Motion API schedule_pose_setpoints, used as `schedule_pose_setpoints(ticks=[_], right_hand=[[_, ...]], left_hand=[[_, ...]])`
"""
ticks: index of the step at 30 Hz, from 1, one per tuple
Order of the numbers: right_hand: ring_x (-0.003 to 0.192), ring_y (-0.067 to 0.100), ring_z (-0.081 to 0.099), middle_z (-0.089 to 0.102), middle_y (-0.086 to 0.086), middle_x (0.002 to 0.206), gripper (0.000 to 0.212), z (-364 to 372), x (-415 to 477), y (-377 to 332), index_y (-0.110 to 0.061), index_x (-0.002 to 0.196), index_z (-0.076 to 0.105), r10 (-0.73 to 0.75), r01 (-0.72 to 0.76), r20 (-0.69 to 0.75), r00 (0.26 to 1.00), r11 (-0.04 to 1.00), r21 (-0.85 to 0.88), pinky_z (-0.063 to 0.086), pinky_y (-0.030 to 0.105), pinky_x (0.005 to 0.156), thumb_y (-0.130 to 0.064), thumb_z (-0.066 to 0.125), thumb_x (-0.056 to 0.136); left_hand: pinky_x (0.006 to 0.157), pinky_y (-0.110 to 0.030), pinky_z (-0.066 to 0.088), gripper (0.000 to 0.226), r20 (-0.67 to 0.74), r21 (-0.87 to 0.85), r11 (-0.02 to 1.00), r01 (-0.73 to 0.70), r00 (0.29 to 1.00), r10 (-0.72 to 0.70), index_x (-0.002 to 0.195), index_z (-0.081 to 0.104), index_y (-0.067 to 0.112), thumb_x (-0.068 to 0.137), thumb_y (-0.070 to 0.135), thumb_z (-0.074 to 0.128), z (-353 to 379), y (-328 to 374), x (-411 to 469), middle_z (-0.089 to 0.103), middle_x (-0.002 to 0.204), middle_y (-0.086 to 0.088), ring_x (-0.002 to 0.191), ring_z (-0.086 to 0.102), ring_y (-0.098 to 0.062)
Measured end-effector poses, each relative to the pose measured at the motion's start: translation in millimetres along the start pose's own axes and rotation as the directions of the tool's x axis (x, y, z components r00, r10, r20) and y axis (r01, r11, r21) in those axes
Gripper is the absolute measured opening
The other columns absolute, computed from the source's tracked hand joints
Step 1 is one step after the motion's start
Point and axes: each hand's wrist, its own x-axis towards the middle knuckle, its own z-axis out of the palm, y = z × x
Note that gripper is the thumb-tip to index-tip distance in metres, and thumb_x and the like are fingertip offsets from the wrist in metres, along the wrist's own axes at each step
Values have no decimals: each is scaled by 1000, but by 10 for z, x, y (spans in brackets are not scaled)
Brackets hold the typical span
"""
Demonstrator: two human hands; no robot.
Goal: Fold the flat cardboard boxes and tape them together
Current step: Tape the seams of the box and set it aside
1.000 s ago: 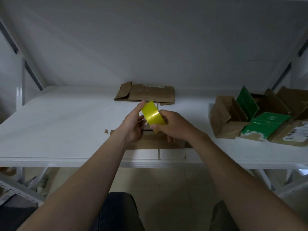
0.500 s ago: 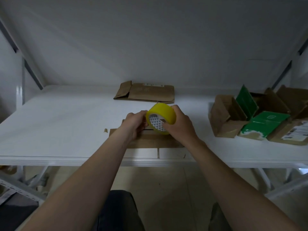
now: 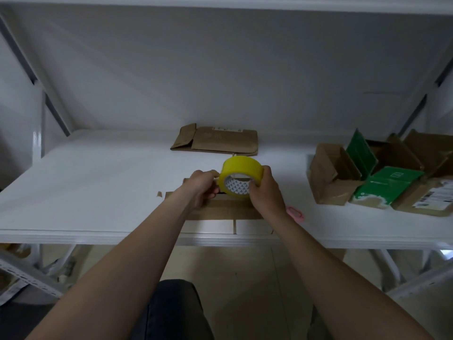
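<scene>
Yellow tape roll [image 3: 241, 176] is gripped at its rim by R hand [image 3: 266, 192]; its L edge is pinched by L hand [image 3: 201, 186]. It's held just above flat box [image 3: 228, 212], core opening faced toward person.

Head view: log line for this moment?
right hand: holds yellow tape roll | left hand: pinches roll's edge | flat brown cardboard box: on white table, under hands

white shelf [image 3: 85, 192] | back flat box [image 3: 220, 141] | front flat box [image 3: 228, 212] — open boxes [image 3: 328, 175] right
</scene>
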Motion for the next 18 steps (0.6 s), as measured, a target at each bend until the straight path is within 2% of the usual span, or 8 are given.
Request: schedule_pose_setpoints(ticks=[2,6,10,14,16,18], right_hand=[[115,29,59,57,12,130,33,-2,-18,-13,-11,133,43,5,-5,-1,1000,1000,11,33,13,57,-12,52,101],[111,28,62,62,10,124,32,2,-31,-24,-13,127,52,20,-16,-44,999,995,95,43,23,69,-11,58,96],[111,28,62,64,10,123,33,13,-50,-38,-12,126,55,64,-53,-76,995,990,134,47,27,75,-16,63,95],[111,29,60,60,8,124,27,6,-50,-146,-17,127,48,8,-10,-43,999,999,-45,39,26,71,-12,51,101],[113,30,58,59,8,125,33,-1,-26,-218,-18,128,47,-70,64,-40,997,988,-140,43,31,73,-8,53,98],[119,31,52,56,9,130,43,-27,-10,-265,-19,133,45,-145,135,-31,989,965,-225,50,39,81,-6,57,93]], left_hand=[[55,-25,51,16,-3,8,999,-35,999,35,93,66,2,95,17,64,-37,-31,-1,61,71,-12,61,57,-18],[51,-21,51,21,21,84,995,-59,998,57,79,68,4,95,19,68,-109,-58,-26,62,68,-10,58,58,-16],[50,-22,49,33,-63,107,989,-102,992,109,64,65,10,92,27,70,-54,-105,-23,63,68,-10,53,58,-19],[46,-20,48,41,-147,56,989,-136,979,143,60,61,11,94,31,71,-34,-138,-19,63,64,-8,48,58,-16],[50,-22,48,38,-220,82,985,-151,961,165,64,63,9,94,30,71,-91,-153,-12,63,60,-8,46,59,-17],[62,-29,50,38,-322,94,977,-191,923,211,64,65,7,92,31,72,-254,-151,17,64,59,-10,53,60,-24]])
